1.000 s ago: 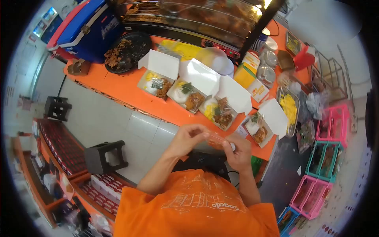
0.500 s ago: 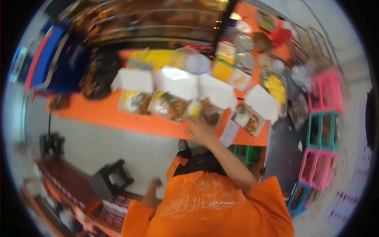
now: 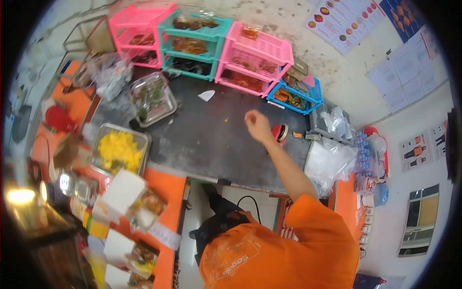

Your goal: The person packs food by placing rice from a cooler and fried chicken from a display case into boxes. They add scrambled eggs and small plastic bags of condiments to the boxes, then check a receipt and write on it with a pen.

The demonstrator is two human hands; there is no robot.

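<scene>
My right hand (image 3: 258, 126) is over the dark tabletop (image 3: 202, 130), fingers curled in, with no object visible in them. Just to its right on the tabletop is a small red and black round item (image 3: 280, 133). Beyond the hand stands a blue basket (image 3: 296, 96) with colourful packets in it. A white scrap (image 3: 207, 95) lies to the hand's left. My left hand is out of sight. Farther left are a metal tray of yellow pieces (image 3: 120, 149) and a tray with green leaves (image 3: 153, 98).
Pink racks (image 3: 255, 60) and a teal rack (image 3: 195, 48) line the wall. At the lower left, open food boxes (image 3: 127, 192) and a paper slip (image 3: 165, 235) lie on the orange table (image 3: 166, 185). Clear plastic bags (image 3: 332, 161) sit at the right.
My view has swung right from the orange table to the dark one. My right hand has left the food boxes and reaches over the dark tabletop. My left hand has gone out of view.
</scene>
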